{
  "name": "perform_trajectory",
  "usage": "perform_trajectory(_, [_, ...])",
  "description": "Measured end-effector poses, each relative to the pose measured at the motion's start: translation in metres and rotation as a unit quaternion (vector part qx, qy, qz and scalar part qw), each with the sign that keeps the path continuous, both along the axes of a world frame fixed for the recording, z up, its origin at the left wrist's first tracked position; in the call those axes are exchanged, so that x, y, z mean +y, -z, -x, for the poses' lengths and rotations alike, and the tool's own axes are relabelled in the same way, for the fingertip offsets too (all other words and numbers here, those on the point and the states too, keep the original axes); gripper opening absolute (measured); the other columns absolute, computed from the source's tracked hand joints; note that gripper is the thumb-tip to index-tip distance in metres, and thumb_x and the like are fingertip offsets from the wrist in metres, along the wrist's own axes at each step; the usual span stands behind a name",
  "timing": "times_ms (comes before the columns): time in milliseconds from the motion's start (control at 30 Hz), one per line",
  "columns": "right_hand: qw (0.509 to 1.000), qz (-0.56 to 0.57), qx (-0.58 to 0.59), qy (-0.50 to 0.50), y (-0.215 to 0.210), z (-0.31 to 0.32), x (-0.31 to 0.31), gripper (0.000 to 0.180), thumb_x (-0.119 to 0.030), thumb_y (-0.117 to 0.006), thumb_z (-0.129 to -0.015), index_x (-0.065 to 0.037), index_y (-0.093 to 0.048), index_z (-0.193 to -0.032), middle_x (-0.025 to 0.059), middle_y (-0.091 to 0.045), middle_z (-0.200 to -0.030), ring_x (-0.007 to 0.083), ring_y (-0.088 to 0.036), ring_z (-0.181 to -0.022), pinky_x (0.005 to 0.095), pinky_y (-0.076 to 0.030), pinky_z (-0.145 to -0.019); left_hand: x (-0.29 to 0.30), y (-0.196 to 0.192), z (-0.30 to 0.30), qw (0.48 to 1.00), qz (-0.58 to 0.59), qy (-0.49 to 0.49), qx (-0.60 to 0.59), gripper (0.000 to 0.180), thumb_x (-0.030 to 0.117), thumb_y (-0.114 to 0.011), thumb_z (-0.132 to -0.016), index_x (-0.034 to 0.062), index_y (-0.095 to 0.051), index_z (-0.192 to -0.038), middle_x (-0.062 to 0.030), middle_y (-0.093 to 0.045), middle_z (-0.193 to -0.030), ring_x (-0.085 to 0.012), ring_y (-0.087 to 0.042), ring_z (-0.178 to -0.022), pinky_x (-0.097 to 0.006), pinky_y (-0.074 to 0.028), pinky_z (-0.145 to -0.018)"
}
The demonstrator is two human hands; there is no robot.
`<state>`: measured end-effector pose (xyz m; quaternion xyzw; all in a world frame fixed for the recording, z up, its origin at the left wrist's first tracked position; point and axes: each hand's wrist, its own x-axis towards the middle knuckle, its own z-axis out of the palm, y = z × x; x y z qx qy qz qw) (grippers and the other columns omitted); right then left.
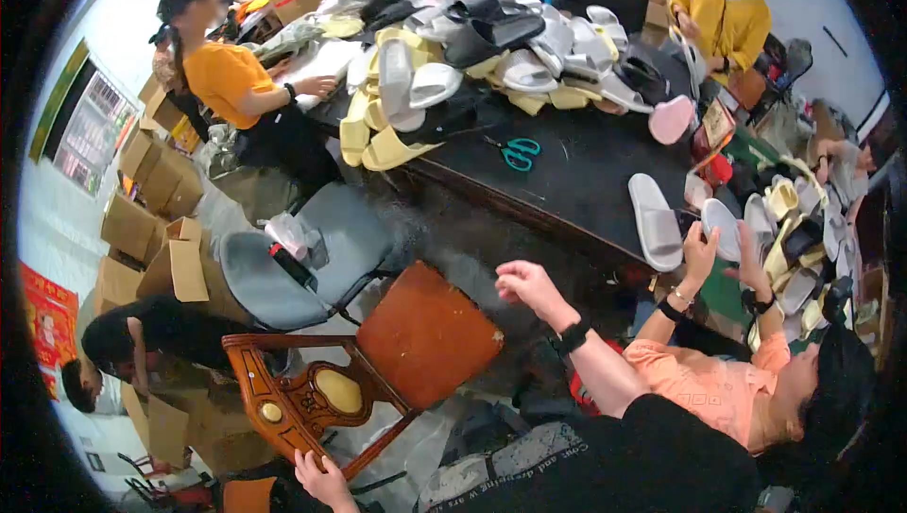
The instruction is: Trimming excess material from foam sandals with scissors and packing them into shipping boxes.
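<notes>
The left hand (326, 481) grips the carved back of a wooden chair (378, 367) that lies tipped over on the floor, its brown seat facing up. The right hand (525, 286) hangs released above that seat, fingers loosely curled and holding nothing. Just beyond stands a dark table (586, 173) heaped with slippers (472, 50), green scissors (518, 152) beside them.

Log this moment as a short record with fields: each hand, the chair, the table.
left hand: grips the top rail of the wooden chair
right hand: raised, loosely curled, holding nothing, above the chair seat
chair: tilted, brown seat bare
table: dark; heap of slippers, teal scissors
others: seated co-worker at right handling grey slippers
</notes>
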<state>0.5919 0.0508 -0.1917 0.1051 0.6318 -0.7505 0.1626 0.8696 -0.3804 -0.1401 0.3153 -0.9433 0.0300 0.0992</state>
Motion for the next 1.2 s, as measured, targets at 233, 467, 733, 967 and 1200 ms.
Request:
perform_trajectory(233, [0.997,-0.049,0.052,-0.004,0.002,0.029,0.006,0.026,-0.012,-0.060,-0.080,0.000,-0.057,-0.102,0.0033,-0.061,-0.081,0.0084,-0.058,-0.067,0.0217,-0.045,-0.058,0.032,-0.030,0.022,0.988,0.108,0.092,0.060,0.017,0.022,-0.060,-0.076,0.0082,-0.066,-0.085,-0.0137,-0.062,-0.102,-0.0326,-0.059,-0.085,-0.039,-0.047,-0.079])
perform_trajectory(467, [0.957,-0.231,0.174,-0.014,0.009,0.073,0.032,0.032,-0.019,-0.065,-0.073,0.001,-0.060,-0.098,0.0105,-0.065,-0.085,0.0188,-0.062,-0.078,0.0303,-0.049,-0.072,0.031,-0.041,0.038,0.992,0.075,0.064,0.083,0.016,0.018,-0.060,-0.079,0.0039,-0.067,-0.082,-0.0140,-0.065,-0.094,-0.0321,-0.059,-0.085,-0.039,-0.048,-0.076])
perform_trajectory(733, [0.902,-0.372,0.219,-0.019,-0.004,0.174,0.070,0.033,-0.018,-0.063,-0.073,0.000,-0.058,-0.100,0.0165,-0.062,-0.087,0.0286,-0.060,-0.084,0.0360,-0.048,-0.074,0.064,-0.059,0.098,0.986,0.104,0.058,0.119,0.014,0.016,-0.062,-0.079,0.0040,-0.066,-0.087,-0.0178,-0.063,-0.096,-0.0328,-0.058,-0.090,-0.039,-0.046,-0.082])
perform_trajectory(967, [0.826,-0.477,0.297,-0.030,0.030,0.282,0.096,0.028,-0.010,-0.062,-0.070,0.002,-0.053,-0.093,0.0221,-0.057,-0.092,0.0386,-0.055,-0.088,0.0446,-0.046,-0.077,0.128,-0.072,0.181,0.993,0.024,0.038,0.107,0.022,0.015,-0.061,-0.080,0.0002,-0.062,-0.097,-0.0202,-0.061,-0.101,-0.0338,-0.057,-0.093,-0.039,-0.045,-0.084])
perform_trajectory(1200, [0.766,-0.535,0.333,-0.129,0.051,0.327,0.123,0.043,-0.010,-0.067,-0.069,0.000,-0.048,-0.107,0.0149,-0.050,-0.094,0.0326,-0.049,-0.092,0.0406,-0.042,-0.080,0.195,-0.071,0.285,0.984,-0.158,0.010,0.086,0.029,0.003,-0.055,-0.077,-0.0058,-0.054,-0.105,-0.0229,-0.051,-0.117,-0.0362,-0.048,-0.109,-0.042,-0.038,-0.093])
